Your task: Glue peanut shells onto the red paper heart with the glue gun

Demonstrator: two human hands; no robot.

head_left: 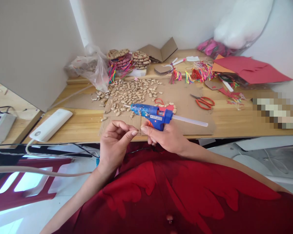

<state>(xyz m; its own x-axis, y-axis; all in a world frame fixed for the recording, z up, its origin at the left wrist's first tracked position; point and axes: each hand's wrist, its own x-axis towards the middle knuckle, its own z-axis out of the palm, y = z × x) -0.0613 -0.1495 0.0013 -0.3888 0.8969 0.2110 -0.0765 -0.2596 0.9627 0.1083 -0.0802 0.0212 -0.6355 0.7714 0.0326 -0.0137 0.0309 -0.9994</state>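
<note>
My right hand (pixel 169 138) is wrapped around the handle of a blue hot glue gun (pixel 143 111), its nozzle pointing left above the cardboard sheet (pixel 185 94). A pale glue stick (pixel 191 121) sticks out of the gun's back end. Close to the right thumb, my left hand (pixel 114 139) is closed in a pinch; whatever lies between its fingertips is too small to make out. Behind the gun, a red piece (pixel 170 107) lies on the cardboard with several peanuts along its edge and a red loop. Loose peanuts (pixel 132 91) spread over the cardboard beyond the nozzle.
Orange-handled scissors (pixel 203 102) lie right of the cardboard. A white power bank (pixel 51 125) with a cable sits at the left table edge. Stacked peanut-covered pieces (pixel 123 60), a plastic bag (pixel 94 70), colourful tassels (pixel 203 71) and red sheets (pixel 254 69) line the back.
</note>
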